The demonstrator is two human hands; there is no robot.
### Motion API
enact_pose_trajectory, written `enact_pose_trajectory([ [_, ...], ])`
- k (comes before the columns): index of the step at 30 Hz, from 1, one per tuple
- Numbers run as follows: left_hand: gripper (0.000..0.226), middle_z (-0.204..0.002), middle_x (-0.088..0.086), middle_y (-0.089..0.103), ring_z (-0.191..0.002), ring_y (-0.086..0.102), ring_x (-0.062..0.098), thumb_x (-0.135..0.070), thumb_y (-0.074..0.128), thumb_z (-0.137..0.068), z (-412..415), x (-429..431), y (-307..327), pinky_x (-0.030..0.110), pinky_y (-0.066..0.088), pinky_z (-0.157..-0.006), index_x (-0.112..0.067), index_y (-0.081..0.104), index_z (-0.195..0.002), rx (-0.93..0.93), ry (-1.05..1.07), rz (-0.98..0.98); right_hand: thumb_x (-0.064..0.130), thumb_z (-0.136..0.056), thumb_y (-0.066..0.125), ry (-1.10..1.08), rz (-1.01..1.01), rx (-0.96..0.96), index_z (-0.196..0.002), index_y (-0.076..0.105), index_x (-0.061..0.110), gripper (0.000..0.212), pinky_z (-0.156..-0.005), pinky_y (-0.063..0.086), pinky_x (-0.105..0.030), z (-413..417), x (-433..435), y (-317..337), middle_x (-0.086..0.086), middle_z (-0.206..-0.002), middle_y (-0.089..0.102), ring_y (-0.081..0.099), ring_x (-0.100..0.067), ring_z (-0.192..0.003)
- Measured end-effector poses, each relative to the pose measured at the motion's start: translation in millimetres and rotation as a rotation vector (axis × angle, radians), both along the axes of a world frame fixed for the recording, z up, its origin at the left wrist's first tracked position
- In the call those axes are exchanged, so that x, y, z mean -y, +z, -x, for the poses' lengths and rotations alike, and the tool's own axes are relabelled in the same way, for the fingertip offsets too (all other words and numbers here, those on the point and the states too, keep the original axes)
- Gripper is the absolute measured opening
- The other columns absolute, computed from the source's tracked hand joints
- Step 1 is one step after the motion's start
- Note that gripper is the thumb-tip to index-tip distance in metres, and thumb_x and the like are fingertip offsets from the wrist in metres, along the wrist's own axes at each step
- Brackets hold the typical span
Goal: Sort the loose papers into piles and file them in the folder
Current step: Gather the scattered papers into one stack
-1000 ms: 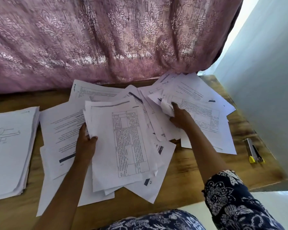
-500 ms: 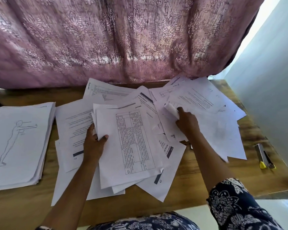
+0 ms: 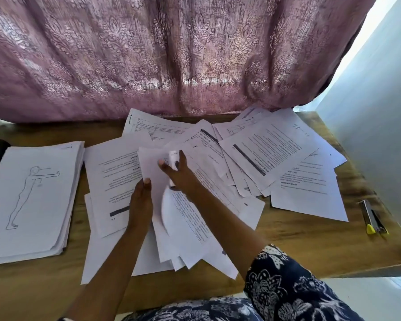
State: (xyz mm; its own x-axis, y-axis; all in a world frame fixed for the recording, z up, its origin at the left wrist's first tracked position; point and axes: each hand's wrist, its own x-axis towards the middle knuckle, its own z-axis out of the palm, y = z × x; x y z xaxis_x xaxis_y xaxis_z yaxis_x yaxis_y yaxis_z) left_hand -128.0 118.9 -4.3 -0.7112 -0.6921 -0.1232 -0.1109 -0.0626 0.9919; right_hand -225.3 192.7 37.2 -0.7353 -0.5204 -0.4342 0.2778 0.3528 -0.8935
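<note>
Papers (image 3: 276, 154) lie scattered in overlapping layers over the middle and right part of a wooden table (image 3: 310, 242), reaching from its back edge almost to its front edge. Most are white printed sheets, some with dark bars and tables of text. Near the left edge sits a neat stack (image 3: 33, 195), squared up, with a line drawing of a standing figure on its top sheet.

In the middle of the table, the left hand (image 3: 140, 202) grips a bundle of sheets (image 3: 190, 223) by its left side, thumb on top and fingers hidden under the paper. The right hand (image 3: 176, 172) reaches across the top of that bundle, its fingers curled round a rolled-up white sheet (image 3: 173, 158) that bends down under the palm. A dark floral sleeve (image 3: 287, 288) covers the right upper arm.

Near the right edge, apart from the papers, lies a slim metal tool with a yellow tip (image 3: 373, 218); what it is cannot be told. A pink patterned curtain (image 3: 171, 54) hangs along the back edge.
</note>
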Motion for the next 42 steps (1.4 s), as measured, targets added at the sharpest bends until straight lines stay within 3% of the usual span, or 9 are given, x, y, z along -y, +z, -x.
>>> enact_pose_trajectory([
  [3,0.062,-0.130,-0.004,0.056,-0.114,0.058,0.012,-0.055,0.062,-0.085,-2,2,5,0.021,0.053,-0.082,-0.026,0.043,-0.136,-0.010,-0.093,-0.024,0.072,-0.086,0.028,-0.002,0.340,0.218,-0.153,-0.002,0.032,0.083,-0.109,0.030,-0.052,4,-6,5,-0.001,-0.162,0.001,0.015,-0.029,-0.146],
  [5,0.072,-0.137,-0.001,0.052,-0.122,0.053,0.016,-0.032,0.072,-0.082,-1,6,0,0.024,0.051,-0.091,-0.019,0.037,-0.144,0.112,-0.123,0.117,0.070,-0.087,0.036,-0.072,0.328,0.063,-0.153,0.006,0.029,0.083,-0.114,0.023,-0.051,21,-24,2,-0.001,-0.161,0.005,0.015,-0.026,-0.146],
  [10,0.070,-0.137,0.012,0.052,-0.125,0.050,0.028,-0.004,0.073,-0.081,3,8,-5,0.034,0.042,-0.095,-0.010,0.038,-0.141,0.220,-0.035,0.224,0.040,-0.094,0.053,-0.088,-0.838,-0.657,-0.152,0.006,0.009,0.081,-0.118,0.018,-0.049,90,-106,-34,-0.017,-0.158,0.014,0.012,-0.033,-0.146],
  [18,0.046,-0.120,0.014,0.064,-0.109,0.061,0.028,-0.009,0.074,-0.082,7,5,-11,0.019,0.045,-0.076,-0.003,0.056,-0.124,0.224,0.020,0.249,0.005,-0.095,0.045,0.142,-1.179,-0.918,-0.119,0.060,0.001,0.029,-0.078,0.051,-0.032,87,-112,-26,-0.015,-0.110,0.067,0.065,-0.028,-0.100],
  [22,0.043,-0.118,0.015,0.064,-0.105,0.062,0.028,-0.009,0.073,-0.083,9,5,-10,0.011,0.042,-0.066,-0.002,0.057,-0.122,0.205,0.020,0.275,0.010,-0.092,0.052,0.230,-1.082,-0.816,-0.090,0.064,0.004,0.014,-0.065,0.049,-0.027,86,-98,17,-0.010,-0.084,0.068,0.067,-0.022,-0.079],
  [30,0.028,-0.115,-0.006,0.062,-0.105,0.058,0.012,-0.024,0.052,-0.099,4,1,-2,0.006,0.046,-0.077,-0.019,0.052,-0.126,0.032,-0.018,0.037,0.008,-0.094,0.046,-0.103,0.020,0.370,-0.084,0.051,0.005,0.012,-0.052,0.057,-0.030,64,-20,41,-0.011,-0.056,0.063,0.063,-0.018,-0.047],
  [34,0.076,-0.136,0.003,0.056,-0.123,0.056,0.022,-0.074,0.049,-0.083,-4,15,-14,0.041,0.050,-0.095,-0.022,0.045,-0.140,0.064,-0.083,-0.123,0.008,-0.100,0.032,-0.229,0.282,0.642,-0.116,0.042,-0.006,0.023,-0.065,0.058,-0.040,53,15,23,-0.031,-0.105,0.065,0.071,-0.035,-0.069],
  [38,0.050,-0.130,0.006,0.059,-0.117,0.058,0.022,-0.014,0.066,-0.089,-2,15,1,0.028,0.049,-0.088,-0.012,0.045,-0.134,0.137,-0.040,0.067,0.059,-0.098,0.026,-0.102,0.223,0.583,-0.123,0.045,-0.006,0.073,-0.065,0.058,-0.039,52,22,24,-0.028,-0.099,0.065,0.066,-0.034,-0.082],
  [42,0.050,-0.126,0.000,0.055,-0.117,0.051,0.017,0.001,0.064,-0.088,-6,26,6,0.034,0.043,-0.099,-0.015,0.046,-0.132,0.110,0.027,0.080,0.055,-0.096,0.042,-0.207,-0.201,-0.290,-0.116,0.059,0.008,0.054,-0.088,0.049,-0.035,73,-7,8,-0.012,-0.116,0.066,0.063,-0.026,-0.103],
])
